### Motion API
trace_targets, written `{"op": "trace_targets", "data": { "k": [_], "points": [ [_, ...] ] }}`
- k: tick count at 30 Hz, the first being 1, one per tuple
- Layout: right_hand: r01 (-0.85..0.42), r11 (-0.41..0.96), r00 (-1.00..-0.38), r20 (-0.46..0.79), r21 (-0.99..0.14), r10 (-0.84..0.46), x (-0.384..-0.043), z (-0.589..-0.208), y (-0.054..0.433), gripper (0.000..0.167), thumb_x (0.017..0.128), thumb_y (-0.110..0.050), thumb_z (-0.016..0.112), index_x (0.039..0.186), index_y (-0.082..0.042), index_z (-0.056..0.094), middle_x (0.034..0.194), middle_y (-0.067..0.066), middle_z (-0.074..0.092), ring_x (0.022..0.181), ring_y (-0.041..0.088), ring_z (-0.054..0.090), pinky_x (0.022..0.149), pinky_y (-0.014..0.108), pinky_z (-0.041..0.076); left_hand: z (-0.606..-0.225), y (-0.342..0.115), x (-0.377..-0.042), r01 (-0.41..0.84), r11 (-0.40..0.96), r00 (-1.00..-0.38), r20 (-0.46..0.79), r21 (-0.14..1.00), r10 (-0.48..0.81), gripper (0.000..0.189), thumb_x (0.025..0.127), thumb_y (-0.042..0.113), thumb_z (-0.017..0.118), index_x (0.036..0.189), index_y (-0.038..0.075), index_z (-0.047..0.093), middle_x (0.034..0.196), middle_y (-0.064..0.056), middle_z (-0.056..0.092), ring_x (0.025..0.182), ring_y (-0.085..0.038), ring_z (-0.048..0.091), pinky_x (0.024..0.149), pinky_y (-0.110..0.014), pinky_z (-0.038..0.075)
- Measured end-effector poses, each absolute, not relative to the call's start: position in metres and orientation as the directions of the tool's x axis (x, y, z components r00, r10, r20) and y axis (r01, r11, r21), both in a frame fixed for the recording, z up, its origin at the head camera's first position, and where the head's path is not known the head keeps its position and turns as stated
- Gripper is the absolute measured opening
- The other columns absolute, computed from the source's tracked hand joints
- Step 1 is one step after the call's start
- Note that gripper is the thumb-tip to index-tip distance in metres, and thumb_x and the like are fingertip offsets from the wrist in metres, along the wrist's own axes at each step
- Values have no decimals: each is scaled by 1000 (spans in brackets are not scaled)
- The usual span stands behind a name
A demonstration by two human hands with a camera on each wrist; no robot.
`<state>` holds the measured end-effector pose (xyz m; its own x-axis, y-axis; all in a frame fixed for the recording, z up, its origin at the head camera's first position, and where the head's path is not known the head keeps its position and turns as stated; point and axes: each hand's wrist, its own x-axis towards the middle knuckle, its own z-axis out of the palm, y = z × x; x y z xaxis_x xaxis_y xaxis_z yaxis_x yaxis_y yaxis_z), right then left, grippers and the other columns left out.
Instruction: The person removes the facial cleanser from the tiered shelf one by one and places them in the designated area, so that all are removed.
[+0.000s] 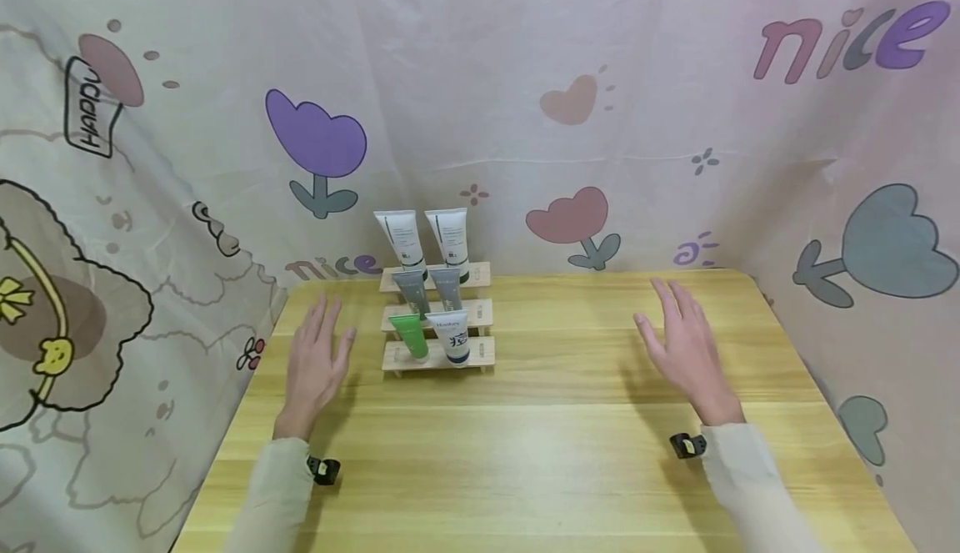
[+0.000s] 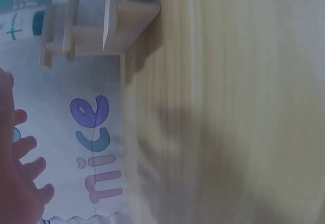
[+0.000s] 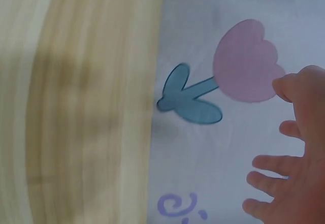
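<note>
My left hand [image 1: 313,368] hovers over the left part of the table, fingers extended and holding nothing. Just right of it stands a three-tier wooden rack [image 1: 480,353]. On its bottom step are a green tube [image 1: 409,336] and a white tube with a blue cap [image 1: 452,338]. Two grey tubes, a left one [image 1: 412,293] and a right one [image 1: 447,289], fill the middle step. Up top are two taller white tubes, the left [image 1: 403,238] and the right [image 1: 451,238]. Far from the rack, my right hand [image 1: 686,349] is held over the table's right side, fingers spread, with nothing in it.
The wooden table [image 1: 555,453] reaches back to a printed curtain [image 1: 480,103], which also hangs along both sides. A small black wrist camera [image 1: 324,470] sits on my left wrist, and another black camera [image 1: 687,445] on my right.
</note>
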<state>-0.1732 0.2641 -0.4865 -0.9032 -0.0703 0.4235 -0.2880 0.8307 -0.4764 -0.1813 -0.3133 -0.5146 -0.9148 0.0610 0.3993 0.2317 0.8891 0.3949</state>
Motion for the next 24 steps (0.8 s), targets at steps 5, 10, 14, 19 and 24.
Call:
{"op": "trace_targets", "data": {
  "k": [5, 10, 14, 19, 24],
  "points": [
    [-350, 731, -885, 462, -585, -53, -177, -485, 246, 64, 104, -26, 62, 159, -8, 35, 157, 25, 38, 140, 49, 37, 109, 71, 34, -522, -302, -173, 246, 815, -916, 400, 525, 20, 58, 109, 35, 46, 160, 10, 34, 167, -18, 23, 148, -48, 25, 115, -72, 23],
    [-424, 629, -855, 518, -652, -39, -183, -483, 228, 64, 100, -17, 67, 157, -8, 38, 153, 21, 46, 134, 44, 47, 108, 68, 39, -532, -289, -167, 301, 734, -904, 428, 609, 15, 51, 106, 23, 56, 153, 3, 45, 157, -26, 38, 142, -50, 36, 112, -72, 29],
    [-447, 551, -849, 527, -705, -15, -188, -478, 212, 66, 98, -12, 70, 156, -10, 40, 153, 16, 48, 132, 41, 51, 107, 64, 42, -543, -277, -165, 341, 677, -889, 458, 652, 6, 47, 104, 15, 60, 147, -2, 50, 149, -30, 46, 134, -51, 44, 109, -72, 34],
    [-451, 411, -867, 498, -792, 9, -188, -466, 183, 72, 94, -3, 74, 156, -6, 38, 150, 19, 50, 130, 45, 52, 108, 63, 43, -553, -269, -162, 320, 575, -910, 412, 753, -33, 47, 105, 15, 61, 148, 0, 50, 145, -26, 50, 122, -50, 55, 101, -66, 47],
    [-451, 292, -885, 465, -843, -23, -177, -448, 149, 68, 94, 2, 72, 153, 1, 39, 146, 25, 51, 128, 46, 53, 107, 65, 42, -560, -258, -152, 178, 448, -961, 253, 876, -112, 47, 105, 19, 61, 148, 4, 50, 147, -24, 51, 127, -46, 56, 103, -44, 53]
  ]
}}
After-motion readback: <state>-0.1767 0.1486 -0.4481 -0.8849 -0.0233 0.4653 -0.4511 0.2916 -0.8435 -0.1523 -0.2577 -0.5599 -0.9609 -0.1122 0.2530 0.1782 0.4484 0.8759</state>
